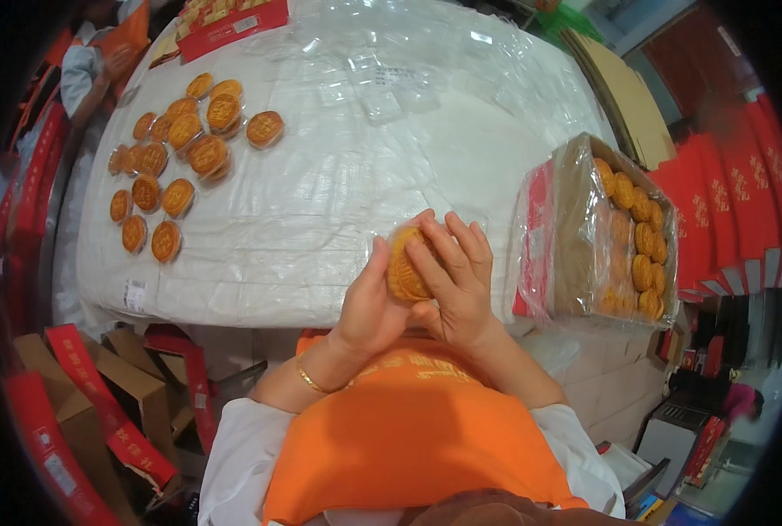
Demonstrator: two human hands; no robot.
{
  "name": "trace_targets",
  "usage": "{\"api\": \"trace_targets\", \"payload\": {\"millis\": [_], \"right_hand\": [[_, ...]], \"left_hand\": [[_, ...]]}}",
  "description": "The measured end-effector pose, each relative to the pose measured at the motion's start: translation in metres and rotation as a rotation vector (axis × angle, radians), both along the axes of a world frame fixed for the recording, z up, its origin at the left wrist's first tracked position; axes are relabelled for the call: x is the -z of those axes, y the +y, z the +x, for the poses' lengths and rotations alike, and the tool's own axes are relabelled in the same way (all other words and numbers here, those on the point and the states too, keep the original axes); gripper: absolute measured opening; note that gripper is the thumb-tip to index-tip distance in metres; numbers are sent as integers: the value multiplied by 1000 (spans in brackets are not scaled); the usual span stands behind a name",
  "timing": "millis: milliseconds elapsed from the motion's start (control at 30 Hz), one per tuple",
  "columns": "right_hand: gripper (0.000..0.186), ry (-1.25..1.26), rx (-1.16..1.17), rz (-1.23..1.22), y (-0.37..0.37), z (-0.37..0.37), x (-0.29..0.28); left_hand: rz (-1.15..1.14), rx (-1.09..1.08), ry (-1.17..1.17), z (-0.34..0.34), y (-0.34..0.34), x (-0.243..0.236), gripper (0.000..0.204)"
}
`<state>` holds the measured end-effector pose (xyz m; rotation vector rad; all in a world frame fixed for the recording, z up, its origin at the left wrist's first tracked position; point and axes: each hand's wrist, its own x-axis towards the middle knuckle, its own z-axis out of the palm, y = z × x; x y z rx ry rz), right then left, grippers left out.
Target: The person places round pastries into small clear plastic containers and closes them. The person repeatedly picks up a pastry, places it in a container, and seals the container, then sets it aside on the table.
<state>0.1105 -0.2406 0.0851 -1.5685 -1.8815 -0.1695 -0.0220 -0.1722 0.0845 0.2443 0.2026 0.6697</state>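
I see both forearms angled inward, well left of the carton (pixel 575 241), the left hand (pixel 366 305) cupped and the right hand (pixel 463 285) with fingers stretched forward. Their grip presses one round cake (pixel 401 267) between them, left of the carton: golden brown, patterned, partly covered by fingers. The worktop's (pixel 321 175) near edge passes beneath; white sheeting spreads from the carton to loose cakes (pixel 185 131) far left of it.

Forearms (pixel 524 366) converge from either side of the orange apron (pixel 408 438). Left hand (pixel 369 302) (gold bracelet (pixel 308 375) at its wrist) cupped; right hand (pixel 463 285) facing it, fingers extended, both beyond apron's upper edge.
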Motion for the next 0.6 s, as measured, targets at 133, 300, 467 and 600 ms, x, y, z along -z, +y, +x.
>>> {"api": "trace_targets", "payload": {"millis": [133, 300, 467, 600], "right_hand": [[61, -98, -3, -86, 12, -14, 3], [51, -96, -56, -209, 38, -40, 0], [40, 402, -330, -221, 75, -59, 14], [33, 624, -300, -240, 83, -73, 7]], "left_hand": [[357, -37, 174, -20, 9, 6, 56], [61, -38, 92, -43, 23, 40, 57], [200, -188, 86, -85, 39, 48, 53], [371, -425, 489, -141, 89, 54, 39]]}}
